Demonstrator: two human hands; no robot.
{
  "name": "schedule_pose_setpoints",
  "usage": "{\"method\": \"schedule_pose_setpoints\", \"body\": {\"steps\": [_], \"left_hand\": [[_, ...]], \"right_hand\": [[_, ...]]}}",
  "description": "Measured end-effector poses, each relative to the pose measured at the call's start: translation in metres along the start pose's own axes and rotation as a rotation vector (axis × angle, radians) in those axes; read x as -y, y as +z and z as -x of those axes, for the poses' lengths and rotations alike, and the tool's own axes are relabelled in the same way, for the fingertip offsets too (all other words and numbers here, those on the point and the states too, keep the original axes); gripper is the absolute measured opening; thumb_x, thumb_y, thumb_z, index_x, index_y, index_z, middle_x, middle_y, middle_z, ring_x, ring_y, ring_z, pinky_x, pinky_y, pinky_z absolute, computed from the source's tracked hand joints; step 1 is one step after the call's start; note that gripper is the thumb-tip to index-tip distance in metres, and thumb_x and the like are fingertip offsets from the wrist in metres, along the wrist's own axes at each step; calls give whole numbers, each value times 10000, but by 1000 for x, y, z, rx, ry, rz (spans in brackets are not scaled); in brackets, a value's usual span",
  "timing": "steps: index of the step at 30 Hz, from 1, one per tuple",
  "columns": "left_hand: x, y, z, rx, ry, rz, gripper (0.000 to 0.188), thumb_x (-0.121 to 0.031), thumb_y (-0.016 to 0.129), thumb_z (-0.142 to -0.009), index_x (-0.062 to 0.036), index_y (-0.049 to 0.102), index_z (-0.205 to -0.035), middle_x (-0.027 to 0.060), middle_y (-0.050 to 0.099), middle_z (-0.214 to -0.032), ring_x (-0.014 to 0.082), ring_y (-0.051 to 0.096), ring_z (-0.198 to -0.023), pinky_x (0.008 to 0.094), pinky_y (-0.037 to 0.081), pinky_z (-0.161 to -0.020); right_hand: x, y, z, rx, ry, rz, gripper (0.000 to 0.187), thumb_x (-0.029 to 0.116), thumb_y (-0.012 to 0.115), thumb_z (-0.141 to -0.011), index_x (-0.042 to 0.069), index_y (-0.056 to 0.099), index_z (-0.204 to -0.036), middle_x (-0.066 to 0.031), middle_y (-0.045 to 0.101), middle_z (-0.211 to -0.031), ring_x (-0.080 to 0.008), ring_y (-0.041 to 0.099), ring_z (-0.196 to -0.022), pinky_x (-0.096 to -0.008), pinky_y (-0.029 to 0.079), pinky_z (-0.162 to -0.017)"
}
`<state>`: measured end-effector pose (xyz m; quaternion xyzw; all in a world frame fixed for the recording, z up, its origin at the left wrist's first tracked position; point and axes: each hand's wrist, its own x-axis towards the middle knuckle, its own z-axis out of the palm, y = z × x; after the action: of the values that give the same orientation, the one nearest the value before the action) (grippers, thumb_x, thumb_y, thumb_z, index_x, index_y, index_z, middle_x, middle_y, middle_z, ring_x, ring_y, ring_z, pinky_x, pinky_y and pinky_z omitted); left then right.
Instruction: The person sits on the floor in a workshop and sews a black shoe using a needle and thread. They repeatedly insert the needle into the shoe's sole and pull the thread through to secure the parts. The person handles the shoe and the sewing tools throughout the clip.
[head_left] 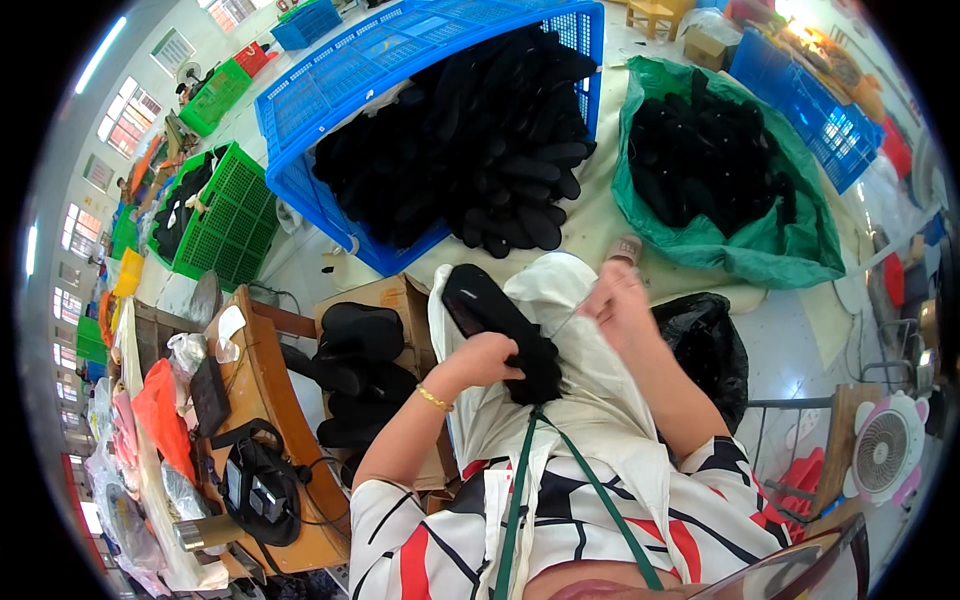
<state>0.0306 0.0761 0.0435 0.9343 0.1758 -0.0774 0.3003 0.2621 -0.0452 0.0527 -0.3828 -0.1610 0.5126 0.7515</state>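
A black slipper (490, 305) with a fuzzy dark end lies across my lap, over the cream apron (610, 400). My left hand (487, 360) is closed around its side, thumb on top, a gold-coloured bracelet at the wrist. My right hand (617, 305) is raised to the right of the slipper, fingers pinched together. A thin line, perhaps thread or a needle, seems to run between the slipper and those fingers; it is too fine to tell. Left of my lap, several black slippers (362, 332) are piled on a cardboard box (415, 330).
Ahead, a tipped blue crate (350, 75) spills black slipper pieces. To its right stands a green sack (800, 245) of black pieces. A black bag (705, 350) is beside my right arm. A wooden table (270, 400) bears a black headset-like device (262, 485). A fan (888, 450) stands right.
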Motion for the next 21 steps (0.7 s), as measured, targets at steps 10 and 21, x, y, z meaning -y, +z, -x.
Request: {"method": "schedule_pose_setpoints", "body": {"steps": [10,21], "left_hand": [[12,17,-34,226,-114,170,469,-377,763,-800,44,652,-974,234,653,-970,404,615,-948,441,495,-809],[-36,2,10,-266,29,-414,279,-237,743,-780,-59,626,-960,100,598,-881,313,601,-888,412,515,-752]], "right_hand": [[23,-30,7,-287,-303,-154,113,163,527,-1030,90,488,-952,13,447,-686,-87,433,-591,-379,558,-821],[-11,-47,10,-291,-230,-56,109,159,525,-1031,92,484,-955,14,471,-686,-86,448,-587,-411,538,-881]]}}
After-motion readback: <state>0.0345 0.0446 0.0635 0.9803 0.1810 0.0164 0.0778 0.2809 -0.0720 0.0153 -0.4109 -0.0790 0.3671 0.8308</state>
